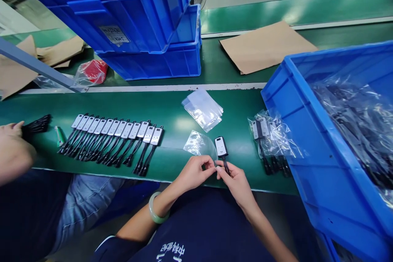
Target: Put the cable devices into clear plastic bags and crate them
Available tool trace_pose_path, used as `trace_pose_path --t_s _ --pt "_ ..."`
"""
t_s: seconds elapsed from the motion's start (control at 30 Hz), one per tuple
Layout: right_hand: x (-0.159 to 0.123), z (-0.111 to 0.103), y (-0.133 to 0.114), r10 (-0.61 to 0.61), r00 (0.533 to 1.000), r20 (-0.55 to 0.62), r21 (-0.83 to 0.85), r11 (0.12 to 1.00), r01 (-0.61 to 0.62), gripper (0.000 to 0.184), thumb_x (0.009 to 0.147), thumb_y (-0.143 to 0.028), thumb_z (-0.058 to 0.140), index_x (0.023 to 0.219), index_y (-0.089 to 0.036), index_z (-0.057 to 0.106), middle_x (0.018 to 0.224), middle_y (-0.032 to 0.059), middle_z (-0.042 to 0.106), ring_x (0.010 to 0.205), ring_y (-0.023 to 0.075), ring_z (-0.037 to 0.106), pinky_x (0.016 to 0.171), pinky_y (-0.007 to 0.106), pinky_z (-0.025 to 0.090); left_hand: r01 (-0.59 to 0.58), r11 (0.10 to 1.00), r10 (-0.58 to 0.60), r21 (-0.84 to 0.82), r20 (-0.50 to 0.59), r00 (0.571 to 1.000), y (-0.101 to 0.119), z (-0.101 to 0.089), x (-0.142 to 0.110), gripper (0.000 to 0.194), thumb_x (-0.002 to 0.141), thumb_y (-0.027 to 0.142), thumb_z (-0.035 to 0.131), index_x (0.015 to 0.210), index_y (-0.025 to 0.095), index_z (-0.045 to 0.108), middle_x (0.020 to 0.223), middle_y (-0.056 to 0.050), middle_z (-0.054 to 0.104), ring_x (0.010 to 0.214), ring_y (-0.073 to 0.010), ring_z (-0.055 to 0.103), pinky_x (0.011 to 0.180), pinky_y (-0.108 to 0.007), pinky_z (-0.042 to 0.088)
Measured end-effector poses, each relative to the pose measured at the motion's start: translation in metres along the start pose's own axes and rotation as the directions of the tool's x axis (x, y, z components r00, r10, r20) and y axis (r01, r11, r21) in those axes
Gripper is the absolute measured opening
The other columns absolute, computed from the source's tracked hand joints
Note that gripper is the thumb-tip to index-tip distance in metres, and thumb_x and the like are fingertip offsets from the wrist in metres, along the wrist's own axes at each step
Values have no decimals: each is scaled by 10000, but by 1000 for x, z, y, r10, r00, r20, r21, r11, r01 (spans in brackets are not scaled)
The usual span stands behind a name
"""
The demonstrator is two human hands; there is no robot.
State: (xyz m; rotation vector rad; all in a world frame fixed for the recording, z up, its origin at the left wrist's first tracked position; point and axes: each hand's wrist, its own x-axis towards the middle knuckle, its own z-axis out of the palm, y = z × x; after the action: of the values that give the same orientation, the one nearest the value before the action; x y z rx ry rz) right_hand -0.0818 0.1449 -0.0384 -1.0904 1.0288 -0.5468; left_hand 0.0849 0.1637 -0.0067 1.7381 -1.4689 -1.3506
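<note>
My left hand (pixel 196 174) pinches the near edge of a clear plastic bag (pixel 199 143) that lies flat on the green work surface. Close beside it, my right hand (pixel 236 182) is closed round the black cables of a small white-and-black cabled device (pixel 221 146), and its fingertips meet the bag's edge. The device points away from me, with its pale face up. Farther back is a stack of clear bags (pixel 203 108). To the right, several bagged devices (pixel 270 135) lie together with their black cable ends toward me.
A row of similar devices (pixel 113 131) lies left, beside a green tube-like item (pixel 59 136) and a co-worker's hand (pixel 12 131) on black cables. A blue crate (pixel 291 102) with bagged items stands right. Stacked blue crates (pixel 147 65) and cardboard (pixel 267 47) are behind.
</note>
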Motion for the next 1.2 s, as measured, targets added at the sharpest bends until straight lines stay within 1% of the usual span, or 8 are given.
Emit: trace_pose_path --t_s 0.23,0.4,0.6,0.77,0.87,0.97,1.1,1.2 --pt "4 -1 1 -52 996 -74 -81 996 46 359 864 -483 556 787 -134 589 614 -21 442 567 85 353 530 210 285 -61 998 60 13 69 996 6 -2 -1 243 860 322 546 715 128 528 665 40 517 527 -25 386 503 -140 289" --pt "1 4 -2 -100 990 -103 -143 986 85 332 873 -443 543 756 -133 569 667 -3 477 606 91 362 562 214 306 -78 985 102 156 -149 984 9 1 -1 122 845 263 534 800 150 529 733 20 541 638 -63 477 558 -151 353" --pt "-2 6 0 -114 987 -111 -170 981 95 343 881 -453 532 752 -136 561 648 -9 457 591 91 365 548 215 299 -91 930 201 355 -284 938 13 -1 3 139 866 212 486 750 158 539 734 7 568 668 -77 514 608 -174 379" --pt "-20 -13 -3 -123 985 -119 -114 987 109 351 947 -462 430 1005 -151 582 644 -15 447 592 106 423 560 223 335 -5 884 203 467 -373 905 13 -10 8 116 860 201 505 755 162 536 764 7 608 673 -84 546 639 -192 380" --pt "-40 -27 -7 -184 982 -42 -143 974 176 336 986 -404 351 1104 -172 563 669 -6 483 593 113 453 584 236 361 34 832 183 553 -332 925 15 -6 13 116 887 228 502 806 171 563 795 -4 636 679 -103 568 625 -209 363" --pt "-56 -37 -10 -212 974 84 -267 937 227 286 989 -358 351 1043 -190 575 671 -3 505 616 121 488 636 245 385 8 800 162 600 -229 960 17 4 21 155 917 266 479 857 177 591 811 -23 643 681 -131 581 598 -222 348" --pt "-65 -46 -6 -147 968 205 -382 898 218 307 992 -342 337 807 -198 534 680 5 522 678 133 535 706 254 399 -107 843 157 527 -50 986 16 14 30 142 838 115 485 797 158 613 772 -33 641 695 -142 587 605 -221 352" --pt "-66 -54 4 -97 968 232 -429 883 191 334 999 -345 313 771 -199 510 670 5 515 709 142 555 740 259 398 -153 903 151 402 38 988 13 15 32 163 812 91 484 772 162 625 730 -8 636 651 -114 563 605 -210 354"
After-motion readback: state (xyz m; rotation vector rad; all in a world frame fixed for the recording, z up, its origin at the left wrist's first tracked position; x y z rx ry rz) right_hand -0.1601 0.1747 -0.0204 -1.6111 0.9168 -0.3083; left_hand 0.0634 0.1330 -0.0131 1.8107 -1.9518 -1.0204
